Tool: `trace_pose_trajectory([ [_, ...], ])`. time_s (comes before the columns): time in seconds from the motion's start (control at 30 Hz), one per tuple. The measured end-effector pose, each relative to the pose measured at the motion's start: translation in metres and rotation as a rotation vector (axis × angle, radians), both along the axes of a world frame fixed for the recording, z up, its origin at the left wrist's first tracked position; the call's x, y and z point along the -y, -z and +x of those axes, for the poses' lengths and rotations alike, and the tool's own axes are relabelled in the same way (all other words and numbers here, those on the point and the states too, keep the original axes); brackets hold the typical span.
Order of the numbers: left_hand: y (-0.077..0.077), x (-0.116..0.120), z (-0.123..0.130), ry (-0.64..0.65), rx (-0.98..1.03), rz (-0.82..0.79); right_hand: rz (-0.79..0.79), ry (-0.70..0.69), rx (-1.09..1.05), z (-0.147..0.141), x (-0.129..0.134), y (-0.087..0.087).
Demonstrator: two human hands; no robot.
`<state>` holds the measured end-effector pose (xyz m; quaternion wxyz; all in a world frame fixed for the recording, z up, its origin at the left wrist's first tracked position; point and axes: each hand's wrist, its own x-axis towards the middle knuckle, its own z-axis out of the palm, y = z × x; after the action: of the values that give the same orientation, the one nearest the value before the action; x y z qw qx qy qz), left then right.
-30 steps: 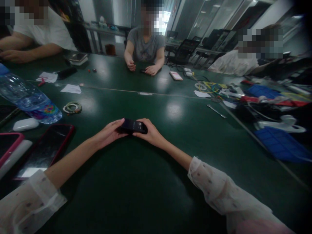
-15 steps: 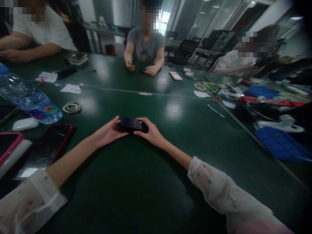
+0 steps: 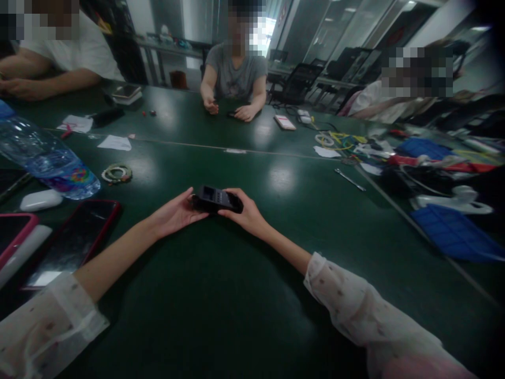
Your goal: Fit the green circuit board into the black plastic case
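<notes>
"The right hand is clamped on one end of that black device, thumb along the near side. What about the left hand?"

"Its fingers are at the opposite end, thumb raised clear. Whether they grip the thing or only prop it up, I can't tell from here."

"And where is the device, exactly?"

"Between the two, out over the middle of the desk, well in from the near edge. There's a small screen on its upper face, with what look like buttons beside it. I can't see whether the underside touches the desk."

"Anything close by?"

"Toward the left edge, some bracelets lie in a ring, and nearer us a red-edged phone lies flat beside the left forearm. Past that there's a small white case, close to the base of a water bottle."

"I see a metal wrench over on the right."

"Yes, well apart from the device. The right edge beyond it is cluttered: a blue plastic piece, yellow cable, darker bits I can't make out."

"Who's at the far edge?"

"A person in a grey shirt, forearms on the desk, a pale-edged phone near one elbow. Someone in a white shirt sits toward the far left corner."
</notes>
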<state>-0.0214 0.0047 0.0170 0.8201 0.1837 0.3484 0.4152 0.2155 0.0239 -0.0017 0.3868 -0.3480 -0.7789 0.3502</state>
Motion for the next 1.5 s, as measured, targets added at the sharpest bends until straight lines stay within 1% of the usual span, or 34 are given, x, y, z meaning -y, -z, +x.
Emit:
trace_pose_trajectory([
  [0.17, 0.003, -0.001, -0.002, 0.009, 0.01, 0.0, -0.021, 0.034, -0.034, 0.0, -0.001, 0.001],
  [0.3, 0.005, -0.002, -0.004, 0.021, 0.027, -0.003, -0.008, 0.061, -0.03, 0.001, -0.001, 0.002],
  [0.53, -0.001, 0.0, -0.001, 0.024, 0.024, 0.004, 0.021, 0.111, -0.045, 0.005, 0.001, -0.006],
  [0.6, -0.002, 0.001, -0.001, 0.018, 0.02, 0.0, 0.048, 0.168, -0.067, 0.008, -0.003, -0.008],
  [0.7, 0.0, 0.0, -0.003, 0.026, 0.03, 0.002, 0.092, 0.327, -0.092, 0.017, -0.014, -0.009],
  [0.77, 0.003, -0.002, -0.004, 0.043, 0.039, 0.002, 0.135, 0.447, -0.083, 0.026, -0.023, -0.007],
  [0.83, 0.006, -0.003, -0.006, 0.055, 0.036, 0.008, 0.161, 0.514, -0.059, 0.035, -0.033, -0.003],
  [1.0, 0.008, -0.004, -0.007, 0.073, 0.027, 0.03, 0.164, 0.538, 0.032, 0.049, -0.047, 0.008],
  [1.13, 0.006, -0.003, -0.005, 0.066, 0.018, 0.019, 0.17, 0.535, 0.098, 0.05, -0.049, 0.013],
  [1.33, 0.002, -0.002, -0.004, 0.054, 0.01, -0.011, 0.178, 0.467, 0.209, 0.05, -0.053, 0.021],
  [1.5, 0.0, -0.002, -0.003, 0.04, 0.016, -0.025, 0.148, 0.468, 0.216, 0.053, -0.057, 0.025],
])
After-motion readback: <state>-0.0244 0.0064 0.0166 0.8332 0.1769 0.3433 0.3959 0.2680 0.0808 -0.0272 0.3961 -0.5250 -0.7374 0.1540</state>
